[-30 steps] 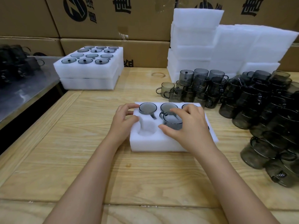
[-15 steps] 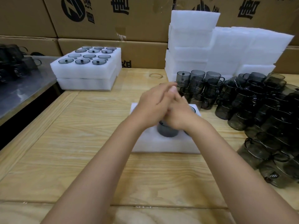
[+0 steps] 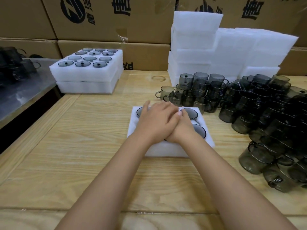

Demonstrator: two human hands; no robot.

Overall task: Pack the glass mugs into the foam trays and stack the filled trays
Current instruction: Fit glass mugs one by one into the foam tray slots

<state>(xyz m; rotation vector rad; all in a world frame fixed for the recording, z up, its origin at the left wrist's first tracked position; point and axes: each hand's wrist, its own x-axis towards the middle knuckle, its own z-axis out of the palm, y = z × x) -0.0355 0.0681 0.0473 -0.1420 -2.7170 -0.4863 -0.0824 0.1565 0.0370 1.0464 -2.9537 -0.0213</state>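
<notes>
A white foam tray (image 3: 166, 150) lies on the wooden table in front of me. Smoky glass mugs sit in its pockets; I see rims at the back right (image 3: 191, 113), the right (image 3: 200, 130) and the back left (image 3: 139, 112). My left hand (image 3: 156, 121) lies flat, palm down, on top of my right hand (image 3: 185, 130). Both press down over the tray's middle. Whatever is under them is hidden.
Two stacked foam trays (image 3: 86, 77), the upper one full of mugs, stand at the back left. Blank foam trays (image 3: 196, 39) are piled at the back right. A heap of loose mugs (image 3: 265, 105) fills the right side. Cartons line the back; a metal table (image 3: 20, 95) is at the left.
My right hand carried a mug over the tray's middle and my left hand came across on top of it. Both hands have dropped lower onto the tray; the mug no longer shows.
</notes>
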